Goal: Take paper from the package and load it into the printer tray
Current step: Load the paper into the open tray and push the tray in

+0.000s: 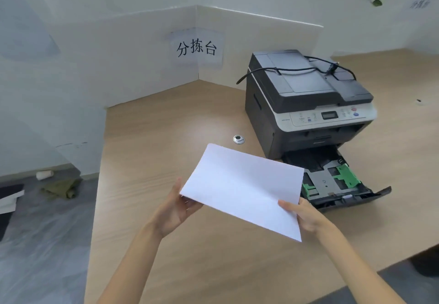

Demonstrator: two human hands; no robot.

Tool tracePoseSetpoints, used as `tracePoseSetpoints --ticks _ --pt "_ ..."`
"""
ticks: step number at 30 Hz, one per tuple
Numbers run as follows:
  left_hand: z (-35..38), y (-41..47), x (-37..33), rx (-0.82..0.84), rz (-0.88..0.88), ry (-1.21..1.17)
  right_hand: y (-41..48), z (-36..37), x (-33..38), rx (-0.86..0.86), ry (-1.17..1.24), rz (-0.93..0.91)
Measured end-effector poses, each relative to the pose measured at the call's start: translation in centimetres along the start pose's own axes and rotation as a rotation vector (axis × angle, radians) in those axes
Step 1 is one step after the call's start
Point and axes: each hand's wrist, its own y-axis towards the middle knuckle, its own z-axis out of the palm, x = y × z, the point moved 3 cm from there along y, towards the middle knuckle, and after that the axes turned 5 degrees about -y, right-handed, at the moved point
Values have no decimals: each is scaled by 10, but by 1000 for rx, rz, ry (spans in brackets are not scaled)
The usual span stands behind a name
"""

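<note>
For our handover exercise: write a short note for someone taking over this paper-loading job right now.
Left hand: grip on the paper's left edge.
Right hand: grip on its near right corner.
Paper: held in the air over the desk, just left of the tray.
Tray: pulled out of the printer, no paper visible in it.
Done: paper taken in hand.
Left: lay it in the tray, push the tray shut.

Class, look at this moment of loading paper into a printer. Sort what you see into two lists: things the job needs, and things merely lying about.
Belongs to the job:
paper, held by left hand and right hand
printer
open printer tray

Just lying about:
black cable on the printer's top
metal grommet in the desk
wall sign
green cloth on the floor
</note>
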Motion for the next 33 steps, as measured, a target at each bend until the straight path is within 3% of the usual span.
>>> tracePoseSetpoints --ticks 2,4,12,19,25,28,33 --pt "16 -2 11 60 49 -40 -12 0 -4 -79 86 -6" --pt "41 -3 28 63 82 83 -25 2 -11 -146 171 -19" --pt "136 8 102 -177 161 362 -72 -19 -41 -344 374 -125" --pt "213 29 172 -113 141 405 -112 -143 -55 -238 323 -141" --pt "261 46 208 31 -17 351 -141 -277 -39 -196 533 -89" --pt "276 51 211 109 -94 379 -136 -319 -28 -111 423 11" --pt "298 76 202 176 -209 428 -109 -334 -5 -47 -57 80"
